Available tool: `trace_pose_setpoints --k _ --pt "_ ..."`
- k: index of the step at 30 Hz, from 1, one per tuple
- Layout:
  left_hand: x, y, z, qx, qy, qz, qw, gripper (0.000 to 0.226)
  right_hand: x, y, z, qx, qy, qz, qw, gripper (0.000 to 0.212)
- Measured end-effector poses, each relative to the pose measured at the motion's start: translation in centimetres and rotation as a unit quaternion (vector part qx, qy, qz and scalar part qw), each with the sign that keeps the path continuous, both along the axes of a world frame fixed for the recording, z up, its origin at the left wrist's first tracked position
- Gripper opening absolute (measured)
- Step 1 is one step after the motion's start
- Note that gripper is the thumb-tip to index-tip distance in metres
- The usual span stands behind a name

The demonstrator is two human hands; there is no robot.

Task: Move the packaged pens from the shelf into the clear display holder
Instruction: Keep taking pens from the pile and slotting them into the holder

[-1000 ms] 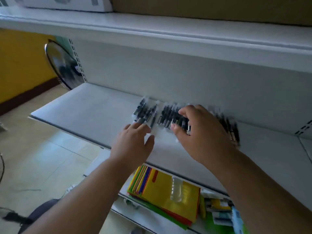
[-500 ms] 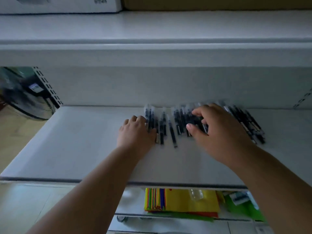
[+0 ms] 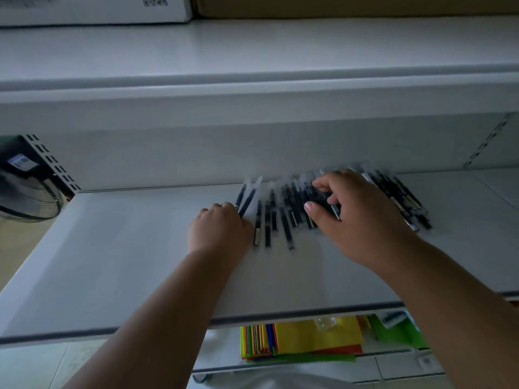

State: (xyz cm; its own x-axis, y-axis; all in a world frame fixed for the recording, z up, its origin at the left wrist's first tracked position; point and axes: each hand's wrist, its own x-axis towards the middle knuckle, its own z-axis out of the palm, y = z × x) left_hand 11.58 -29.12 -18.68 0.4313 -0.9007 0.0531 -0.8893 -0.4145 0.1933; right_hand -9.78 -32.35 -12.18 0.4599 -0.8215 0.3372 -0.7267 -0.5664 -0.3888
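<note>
Several dark packaged pens (image 3: 283, 217) in clear sleeves lie side by side on the white shelf (image 3: 126, 248), close to its back wall. My left hand (image 3: 220, 230) sits at the left end of the row, its fingers curled against the two leftmost pens. Over the middle of the row my right hand (image 3: 359, 220) curls its fingers onto a bunch of pens, with the thumb pressing from the near side. More pens stick out to the right of that hand. The clear display holder is not in view.
A fan (image 3: 28, 192) stands off the shelf's left end. A white box (image 3: 92, 7) and a cardboard box (image 3: 337, 4) sit on the shelf above. Coloured paper packs (image 3: 303, 341) lie on the shelf below.
The camera has come closer and squarer to the shelf. My left hand's fingers have curled at the row's left end. My right hand has stayed on the middle pens.
</note>
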Motion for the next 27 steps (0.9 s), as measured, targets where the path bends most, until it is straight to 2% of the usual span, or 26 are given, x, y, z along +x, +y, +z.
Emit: trace_pose_setpoints --k 9,13,16,19,22,24,27 --pt "0.1 0.7 -0.6 -0.061 -0.014 -0.025 0.998 0.036 -0.2 0.3 -0.1 0.012 -0.001 0.003 1.000 0.036" --pt "-0.5 1.7 0.4 -0.096 0.031 -0.007 0.995 0.026 -0.5 0.4 -0.4 0.008 -0.005 -0.001 1.000 0.037" --pt "-1.4 2.8 0.8 -0.162 0.092 -0.003 0.982 0.031 -0.7 0.1 -0.9 0.010 -0.013 -0.006 1.000 0.037" --pt "-2.7 4.3 0.6 -0.259 0.243 -0.026 0.934 0.026 -0.6 -0.1 -1.7 0.024 -0.026 -0.003 0.999 0.034" --pt "-3.7 6.1 0.4 -0.299 0.368 -0.053 0.879 0.020 0.1 0.2 -2.4 0.055 -0.031 -0.004 0.998 0.027" --pt "-4.1 7.1 0.4 -0.305 0.423 -0.074 0.850 0.016 1.0 0.7 -3.2 0.091 -0.004 -0.012 0.996 0.026" --pt "-4.2 7.9 0.5 -0.316 0.463 -0.093 0.823 0.016 2.5 1.7 -4.3 0.135 0.044 -0.031 0.989 0.027"
